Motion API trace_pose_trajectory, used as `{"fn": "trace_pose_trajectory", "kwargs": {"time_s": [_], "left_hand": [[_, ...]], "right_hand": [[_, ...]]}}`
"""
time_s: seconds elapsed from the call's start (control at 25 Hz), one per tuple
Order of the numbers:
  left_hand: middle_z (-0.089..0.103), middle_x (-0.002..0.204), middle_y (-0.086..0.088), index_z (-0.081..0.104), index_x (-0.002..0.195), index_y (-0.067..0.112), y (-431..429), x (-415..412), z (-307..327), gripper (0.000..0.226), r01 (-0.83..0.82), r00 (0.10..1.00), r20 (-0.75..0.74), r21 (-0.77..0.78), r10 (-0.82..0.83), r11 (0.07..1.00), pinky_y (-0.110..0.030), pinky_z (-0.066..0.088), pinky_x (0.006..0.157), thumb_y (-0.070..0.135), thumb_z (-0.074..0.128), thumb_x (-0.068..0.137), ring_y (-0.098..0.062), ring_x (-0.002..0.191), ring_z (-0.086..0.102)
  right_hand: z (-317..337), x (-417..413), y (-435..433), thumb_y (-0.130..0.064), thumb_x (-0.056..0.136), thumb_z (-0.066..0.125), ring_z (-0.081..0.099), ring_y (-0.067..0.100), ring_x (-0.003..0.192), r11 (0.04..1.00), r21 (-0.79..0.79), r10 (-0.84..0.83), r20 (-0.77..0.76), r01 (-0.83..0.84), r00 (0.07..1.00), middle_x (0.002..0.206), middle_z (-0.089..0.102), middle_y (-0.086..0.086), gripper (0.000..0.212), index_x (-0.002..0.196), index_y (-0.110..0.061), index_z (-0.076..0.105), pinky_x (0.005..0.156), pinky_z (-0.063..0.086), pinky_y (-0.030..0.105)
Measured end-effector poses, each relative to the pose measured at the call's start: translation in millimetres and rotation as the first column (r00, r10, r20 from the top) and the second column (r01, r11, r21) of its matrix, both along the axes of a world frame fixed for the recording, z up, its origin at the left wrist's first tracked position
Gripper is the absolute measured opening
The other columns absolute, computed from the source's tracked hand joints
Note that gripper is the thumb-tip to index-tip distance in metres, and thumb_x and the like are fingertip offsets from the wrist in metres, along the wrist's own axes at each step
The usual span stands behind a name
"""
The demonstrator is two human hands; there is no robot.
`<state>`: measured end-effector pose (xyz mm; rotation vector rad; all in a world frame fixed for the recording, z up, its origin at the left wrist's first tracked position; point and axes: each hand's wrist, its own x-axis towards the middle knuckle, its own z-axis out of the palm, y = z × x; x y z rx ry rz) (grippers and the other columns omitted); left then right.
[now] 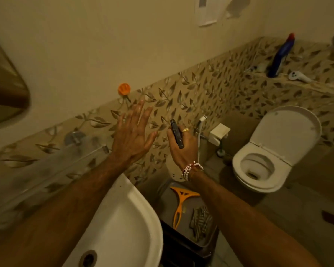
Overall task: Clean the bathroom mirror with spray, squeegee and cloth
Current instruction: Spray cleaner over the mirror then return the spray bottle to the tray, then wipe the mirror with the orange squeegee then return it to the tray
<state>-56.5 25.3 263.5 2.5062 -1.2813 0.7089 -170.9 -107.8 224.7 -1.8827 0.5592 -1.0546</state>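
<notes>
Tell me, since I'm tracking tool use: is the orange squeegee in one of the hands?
No, the orange squeegee lies on the dark bin lid beside the sink.

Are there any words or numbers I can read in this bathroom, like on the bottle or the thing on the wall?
No text can be read anywhere.
Blue bottle on the ledge: label too blurred to read.
White box on the wall: grey patch, no letters legible.
Dark object in the right hand: no print visible.

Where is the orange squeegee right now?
The orange plastic squeegee lies untouched on a dark stand, low in the head view, between the white sink and the right forearm.
</notes>
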Motion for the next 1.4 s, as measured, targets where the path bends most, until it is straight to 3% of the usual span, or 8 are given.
{"fn": "trace_pose_trajectory", "kwargs": {"time_s": [0.16,0.36,0.6,0.72,0.88,1.0,1.16,1.4], "left_hand": [[0.009,0.168,-0.004,0.015,0.159,0.024,-20.5,-4.9,-74.3,0.075,0.005,0.990,-0.141,0.081,0.007,0.997,-0.051,0.031,0.114,0.054,0.043,0.096,-0.023,0.152,0.020],[0.014,0.167,-0.007,0.019,0.158,0.020,-22.1,7.8,-147.4,0.077,0.038,0.956,-0.294,0.171,0.014,0.985,-0.055,0.036,0.112,0.047,0.052,0.095,-0.025,0.150,0.025],[-0.009,0.168,-0.002,-0.002,0.160,0.024,-17.2,29.0,-234.7,0.088,0.110,0.887,-0.454,0.384,0.084,0.917,-0.051,0.022,0.119,0.048,0.053,0.095,-0.025,0.154,0.012],[-0.024,0.165,-0.003,-0.012,0.159,0.026,-18.8,40.5,-266.9,0.095,0.157,0.889,-0.448,0.486,0.091,0.860,-0.055,0.012,0.122,0.052,0.052,0.094,-0.027,0.154,0.001],[-0.033,0.161,-0.008,-0.026,0.154,0.025,-29.9,49.3,-293.8,0.099,0.194,0.906,-0.416,0.574,0.079,0.796,-0.063,0.001,0.120,0.076,0.029,0.090,-0.026,0.151,-0.018],[-0.033,0.161,-0.007,-0.026,0.154,0.025,-38.0,49.7,-305.7,0.109,0.215,0.902,-0.425,0.593,0.075,0.776,-0.063,-0.003,0.118,0.080,0.037,0.086,-0.029,0.152,-0.017],[-0.031,0.162,-0.008,-0.028,0.153,0.025,-39.0,47.7,-315.2,0.112,0.229,0.906,-0.419,0.600,0.057,0.766,-0.063,0.003,0.118,0.081,0.039,0.084,-0.029,0.153,-0.014],[-0.026,0.164,-0.005,-0.027,0.153,0.031,-44.5,50.6,-312.4,0.106,0.215,0.894,-0.446,0.514,0.044,0.831,-0.060,0.004,0.119,0.059,0.053,0.088,-0.027,0.154,-0.008]], "right_hand": [[-63.0,-1.8,-19.9,-0.065,0.094,0.045,0.060,0.008,0.078,0.997,-0.068,0.017,-0.150,-0.028,0.989,0.077,0.059,-0.018,0.035,0.105,-0.036,0.062,0.067,0.046,0.029],[-143.5,11.6,-28.5,-0.080,0.087,0.039,0.061,0.020,0.088,0.986,-0.014,0.153,-0.297,-0.164,0.943,0.094,0.064,0.000,0.072,0.121,-0.021,0.061,0.069,0.050,0.037],[-252.3,30.5,-21.4,-0.083,0.078,0.049,0.066,0.018,0.079,0.985,0.092,0.171,-0.453,-0.145,0.875,0.090,0.068,-0.002,0.079,0.127,-0.022,0.055,0.062,0.048,0.031],[-298.9,35.7,-18.6,-0.082,0.073,0.058,0.060,0.000,0.075,0.985,0.139,0.154,-0.479,-0.099,0.864,0.087,0.063,-0.017,0.069,0.121,-0.032,0.051,0.061,0.046,0.022],[-351.1,41.4,-11.8,-0.071,0.074,0.071,0.068,0.023,0.090,0.981,0.174,0.174,-0.553,-0.092,0.815,0.103,0.071,0.002,0.077,0.132,-0.026,0.048,0.069,0.048,0.030],[-373.3,40.5,-7.0,-0.063,0.074,0.077,0.067,0.025,0.096,0.970,0.238,0.173,-0.578,-0.038,0.798,0.110,0.069,0.001,0.071,0.129,-0.027,0.050,0.074,0.055,0.037],[-384.4,38.9,-3.9,-0.060,0.073,0.080,0.066,0.026,0.102,0.958,0.285,0.191,-0.592,-0.017,0.783,0.113,0.068,0.001,0.079,0.135,-0.022,0.049,0.076,0.044,0.025],[-396.2,-10.6,-13.0,-0.025,0.079,0.073,0.037,0.023,0.144,0.979,0.199,0.168,-0.677,-0.041,0.716,0.157,0.039,0.006,0.089,0.155,-0.015,0.029,0.121,0.034,0.040]]}}
